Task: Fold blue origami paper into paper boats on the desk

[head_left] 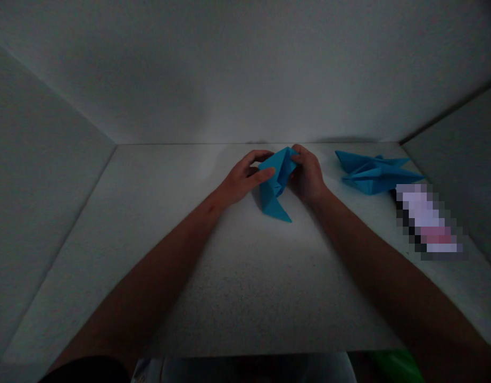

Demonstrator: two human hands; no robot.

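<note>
A folded blue paper [274,199] is held up between both hands over the middle of the table's far part. Its pointed flap hangs down toward me, and folds open along its right side. My left hand [245,178] pinches its left side, thumb on the near face and fingers behind. At the upper right edge, my right hand [309,173] grips the paper with thumb and fingers closed; part of those fingers is hidden. To the right lies a second piece of blue folded paper [373,175] with several points, apart from both hands.
A blurred-out, phone-like flat object [426,218] lies at the right, close to the second blue paper. Pale walls stand behind [245,69] and at both sides of the white table [245,287]. Something green [397,366] shows below the near edge.
</note>
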